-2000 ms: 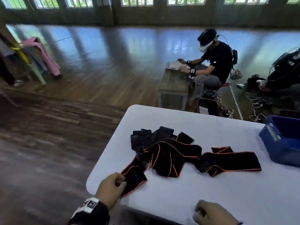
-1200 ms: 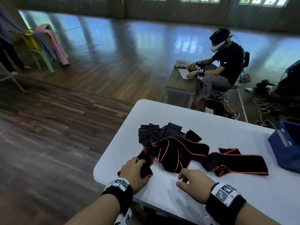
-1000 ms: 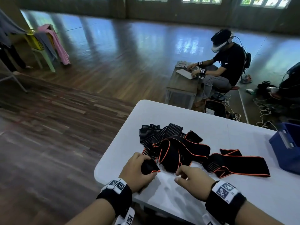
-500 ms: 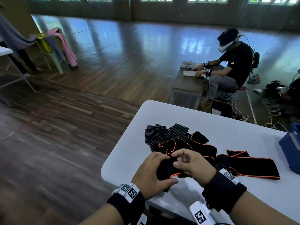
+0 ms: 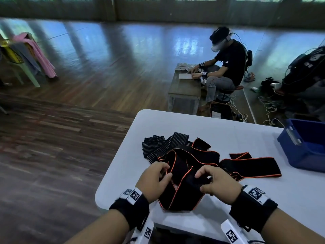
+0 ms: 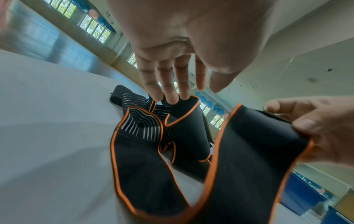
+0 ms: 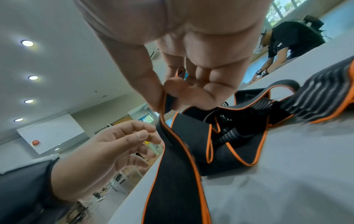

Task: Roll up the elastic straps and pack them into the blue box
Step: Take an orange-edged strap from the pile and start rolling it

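Note:
A tangle of black elastic straps [image 5: 186, 152] with orange edges lies on the white table [image 5: 228, 131]. One strap [image 5: 181, 191] is lifted off the table near the front edge. My right hand [image 5: 200, 180] pinches its end between thumb and fingers, which is plain in the right wrist view [image 7: 168, 97]. My left hand [image 5: 166, 170] hovers beside the strap's left edge. In the left wrist view my left hand's fingers [image 6: 172, 84] are nearly straight, their tips touching a loop of strap [image 6: 182, 109]. The blue box [image 5: 306, 147] stands at the table's right edge.
Beyond the table another person [image 5: 226, 67] sits at a low wooden bench [image 5: 184, 88]. Cables and bags [image 5: 274, 103] lie on the floor at the right. A chair draped with pink cloth [image 5: 35, 55] stands far left. The table's front edge is right under my wrists.
Both hands came together at the strap's near end and raised it off the table. The right hand now pinches it, and the left hand's fingers have loosened from it.

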The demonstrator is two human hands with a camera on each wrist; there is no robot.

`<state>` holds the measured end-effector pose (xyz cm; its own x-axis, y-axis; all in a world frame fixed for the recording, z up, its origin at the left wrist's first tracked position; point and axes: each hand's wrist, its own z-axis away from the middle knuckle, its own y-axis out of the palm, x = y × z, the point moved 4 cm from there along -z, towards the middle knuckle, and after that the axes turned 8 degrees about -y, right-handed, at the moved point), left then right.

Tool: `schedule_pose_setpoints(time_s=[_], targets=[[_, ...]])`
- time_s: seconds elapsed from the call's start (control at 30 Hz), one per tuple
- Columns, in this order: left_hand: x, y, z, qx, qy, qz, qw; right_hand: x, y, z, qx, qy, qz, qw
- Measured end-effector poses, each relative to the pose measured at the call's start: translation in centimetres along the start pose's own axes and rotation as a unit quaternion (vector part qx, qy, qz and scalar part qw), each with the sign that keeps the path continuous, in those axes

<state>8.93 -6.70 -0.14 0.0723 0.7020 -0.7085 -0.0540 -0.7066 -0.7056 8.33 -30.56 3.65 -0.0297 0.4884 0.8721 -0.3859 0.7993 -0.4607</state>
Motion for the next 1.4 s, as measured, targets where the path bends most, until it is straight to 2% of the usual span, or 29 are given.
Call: schedule_pose_setpoints(time_s=[0.1, 0.2, 0.3, 0.43, 0.5, 0.57, 0.63, 0.73, 0.83, 0.93, 1.03, 1.2, 1.3, 1.4], targets=[[-0.6, 0.8, -2.0, 0.004, 0.000, 0.003, 1.000, -0.4, -1.1, 1.0, -0.018, 0.002, 0.017, 1.000], [-1.3, 0.8, -4.4, -0.030, -0.018, 0.005, 0.999, -0.9, -1.9, 2.1, -0.032, 0.007, 0.019, 0.999], [-2.3, 1.0, -6.9, -0.046, 0.011, -0.023, 0.999, -1.5, -2.8, 2.8, -0.056, 0.012, 0.018, 0.998], [-5.8, 2.7, -9.2, 0.002, 0.127, -0.140, 0.982, -1.7, -3.4, 3.5, -0.078, 0.012, 0.016, 0.997], [-7.3, 4.2, -10.2, 0.051, 0.153, -0.199, 0.967, -1.7, -3.4, 3.8, -0.081, 0.017, 0.018, 0.996], [-7.6, 5.9, -11.2, 0.124, 0.135, -0.266, 0.946, -2.0, -3.4, 4.2, -0.084, 0.026, 0.017, 0.996], [-7.3, 7.3, -11.7, 0.183, 0.105, -0.345, 0.914, -2.5, -3.6, 4.8, -0.088, 0.038, 0.017, 0.995], [-6.9, 7.9, -12.1, 0.177, 0.089, -0.405, 0.893, -3.2, -4.0, 5.6, -0.099, 0.043, 0.011, 0.994], [-6.8, 7.5, -12.6, 0.150, 0.079, -0.362, 0.917, -3.8, -4.4, 6.1, -0.118, 0.051, -0.007, 0.992], [-7.5, 6.2, -13.3, 0.106, 0.044, -0.240, 0.964, -4.1, -4.9, 6.4, -0.130, 0.053, -0.004, 0.990], [-8.4, 4.2, -14.3, 0.056, 0.018, -0.150, 0.987, -4.0, -5.5, 6.2, -0.141, 0.039, -0.006, 0.989], [-10.7, 0.6, -14.5, 0.026, 0.028, -0.017, 0.999, -2.4, -7.3, 5.1, -0.150, 0.014, 0.016, 0.988], [-12.0, -1.3, -14.5, -0.013, 0.055, 0.005, 0.998, -1.4, -8.5, 4.3, -0.173, -0.003, 0.010, 0.985], [-13.0, -3.0, -14.6, -0.059, 0.055, 0.019, 0.997, -0.8, -9.4, 3.7, -0.180, -0.012, -0.012, 0.984]])
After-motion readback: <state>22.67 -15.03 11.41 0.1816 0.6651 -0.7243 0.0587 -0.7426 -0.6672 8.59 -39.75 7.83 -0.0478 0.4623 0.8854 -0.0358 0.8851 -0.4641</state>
